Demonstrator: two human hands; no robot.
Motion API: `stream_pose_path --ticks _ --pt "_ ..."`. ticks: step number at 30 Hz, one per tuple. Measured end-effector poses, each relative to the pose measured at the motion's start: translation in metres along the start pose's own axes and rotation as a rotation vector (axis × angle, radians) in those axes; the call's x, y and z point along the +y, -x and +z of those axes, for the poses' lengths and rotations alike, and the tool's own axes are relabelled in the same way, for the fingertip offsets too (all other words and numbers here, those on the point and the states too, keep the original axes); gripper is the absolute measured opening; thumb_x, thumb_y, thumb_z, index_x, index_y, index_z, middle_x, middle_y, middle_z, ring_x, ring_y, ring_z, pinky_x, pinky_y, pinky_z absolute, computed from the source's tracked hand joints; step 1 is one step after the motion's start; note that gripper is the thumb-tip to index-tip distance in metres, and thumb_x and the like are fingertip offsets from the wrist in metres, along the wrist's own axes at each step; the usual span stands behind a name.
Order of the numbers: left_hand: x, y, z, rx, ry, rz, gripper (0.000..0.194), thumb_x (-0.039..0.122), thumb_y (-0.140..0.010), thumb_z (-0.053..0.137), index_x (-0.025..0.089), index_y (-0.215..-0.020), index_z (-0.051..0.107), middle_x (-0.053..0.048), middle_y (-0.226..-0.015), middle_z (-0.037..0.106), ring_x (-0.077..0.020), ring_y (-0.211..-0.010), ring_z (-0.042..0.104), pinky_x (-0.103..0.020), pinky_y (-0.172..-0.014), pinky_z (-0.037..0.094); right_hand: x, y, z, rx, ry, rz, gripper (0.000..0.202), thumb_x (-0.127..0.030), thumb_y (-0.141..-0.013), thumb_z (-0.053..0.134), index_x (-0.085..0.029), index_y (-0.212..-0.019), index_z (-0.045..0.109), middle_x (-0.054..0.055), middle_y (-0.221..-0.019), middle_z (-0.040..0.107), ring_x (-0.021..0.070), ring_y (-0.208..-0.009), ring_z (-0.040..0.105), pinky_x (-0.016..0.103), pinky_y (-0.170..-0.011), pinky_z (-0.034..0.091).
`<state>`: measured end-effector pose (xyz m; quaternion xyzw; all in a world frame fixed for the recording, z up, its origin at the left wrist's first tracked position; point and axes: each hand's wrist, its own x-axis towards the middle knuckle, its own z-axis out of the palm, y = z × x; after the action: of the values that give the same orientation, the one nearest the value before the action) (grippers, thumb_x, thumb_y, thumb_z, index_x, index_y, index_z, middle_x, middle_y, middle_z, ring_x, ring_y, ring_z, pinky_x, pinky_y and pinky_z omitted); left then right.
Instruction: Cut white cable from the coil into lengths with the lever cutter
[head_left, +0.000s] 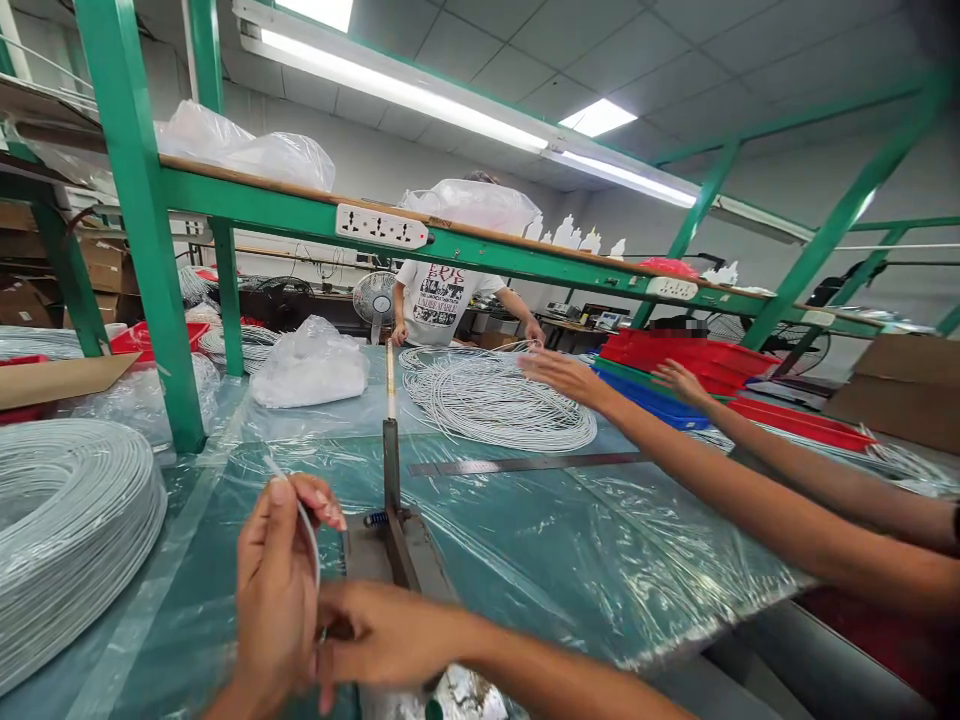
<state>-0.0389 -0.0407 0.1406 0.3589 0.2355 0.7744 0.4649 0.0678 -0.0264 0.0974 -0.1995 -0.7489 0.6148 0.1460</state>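
A length of thin white cable [309,545] curves upward through my left hand [270,590], which is closed on it, thumb up. Its tip sticks out above the thumb. Just below and to the right, my right hand [394,630] curls its fingers around the cable's lower part; motion smears them a little, and the rest of the cable is hidden. Beyond my hands stands a bench cutter with a long upright lever [391,465] and a flat metal base [431,550]. On the left lies a thick coil of white cable [82,530].
A co-worker's hand [566,378] reaches from the right toward a loose cable pile [502,400]. Another person [442,305] stands across the table. A steel ruler [525,464] lies on the plastic-covered table [570,540]. Red bins [675,360] and a green shelf frame [142,230] stand around.
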Motion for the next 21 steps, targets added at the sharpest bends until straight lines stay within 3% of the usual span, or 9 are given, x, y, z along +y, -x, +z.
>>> stream_pose_path --ticks 3,5,8,10,12,14,17,21 --pt "0.004 0.004 0.016 -0.060 -0.080 -0.052 0.034 0.049 -0.080 0.056 0.018 -0.065 0.058 0.000 -0.066 0.053 -0.0121 -0.065 0.050 -0.020 -0.062 0.045 0.001 0.001 0.023 0.066 -0.120 -0.061 0.051 -0.061 -0.076 0.045 -0.011 -0.072 0.057 0.001 -0.060 0.052 0.0072 -0.053 0.052 0.019 -0.056 0.044" --pt "0.008 0.005 0.017 -0.156 -0.272 -0.102 0.033 0.051 -0.080 0.054 0.021 -0.085 0.065 -0.003 -0.082 0.061 -0.0162 -0.080 0.056 -0.021 -0.071 0.046 -0.008 0.006 0.022 0.135 -0.192 -0.056 0.056 -0.066 -0.075 0.042 -0.012 -0.067 0.054 0.001 -0.058 0.053 0.0067 -0.050 0.051 0.019 -0.055 0.044" --pt "0.013 0.005 -0.002 -0.430 -0.632 -0.174 0.050 0.049 -0.075 0.061 0.031 -0.120 0.054 -0.007 -0.109 0.061 -0.0231 -0.101 0.056 -0.023 -0.071 0.047 -0.028 0.032 -0.002 0.372 -0.225 -0.126 0.055 -0.064 -0.079 0.043 -0.012 -0.065 0.054 0.002 -0.054 0.055 0.0072 -0.044 0.051 0.019 -0.050 0.043" --pt "0.011 0.006 -0.022 -0.641 -0.866 -0.209 0.049 0.044 -0.071 0.065 0.034 -0.117 0.057 -0.006 -0.097 0.066 -0.0234 -0.085 0.061 -0.023 -0.058 0.046 -0.040 0.060 -0.029 0.641 -0.228 -0.188 0.048 -0.059 -0.081 0.045 -0.014 -0.064 0.051 0.000 -0.048 0.054 0.0075 -0.039 0.048 0.018 -0.044 0.039" --pt "0.006 0.005 -0.042 -0.774 -1.076 -0.187 0.033 0.040 -0.070 0.065 0.034 -0.102 0.067 -0.003 -0.074 0.068 -0.0219 -0.064 0.061 -0.023 -0.051 0.042 -0.047 0.094 -0.061 0.928 -0.240 -0.209 0.043 -0.056 -0.079 0.051 -0.017 -0.062 0.044 -0.004 -0.041 0.048 0.0061 -0.035 0.040 0.017 -0.040 0.032" --pt "0.001 0.000 -0.059 -0.803 -1.263 -0.088 0.021 0.037 -0.072 0.059 0.034 -0.090 0.070 -0.001 -0.065 0.068 -0.0223 -0.059 0.060 -0.025 -0.053 0.041 -0.047 0.131 -0.092 1.185 -0.247 -0.188 0.044 -0.055 -0.076 0.056 -0.019 -0.060 0.038 -0.007 -0.038 0.038 0.0050 -0.034 0.031 0.017 -0.041 0.029" --pt "-0.004 -0.018 -0.081 -0.725 -1.488 0.026 0.024 0.037 -0.076 0.048 0.034 -0.086 0.069 -0.002 -0.077 0.071 -0.0267 -0.071 0.063 -0.030 -0.063 0.043 -0.035 0.189 -0.133 1.453 -0.240 -0.136 0.042 -0.050 -0.081 0.052 -0.020 -0.059 0.032 -0.009 -0.039 0.028 0.0052 -0.034 0.023 0.018 -0.041 0.028" --pt "-0.010 -0.048 -0.118 -0.615 -1.533 -0.091 0.029 0.045 -0.072 0.047 0.034 -0.085 0.070 -0.002 -0.088 0.072 -0.0310 -0.082 0.064 -0.037 -0.073 0.043 -0.012 0.267 -0.165 1.661 -0.204 -0.013 0.042 -0.040 -0.093 0.033 -0.020 -0.057 0.027 -0.009 -0.042 0.022 0.0057 -0.034 0.017 0.019 -0.036 0.020"
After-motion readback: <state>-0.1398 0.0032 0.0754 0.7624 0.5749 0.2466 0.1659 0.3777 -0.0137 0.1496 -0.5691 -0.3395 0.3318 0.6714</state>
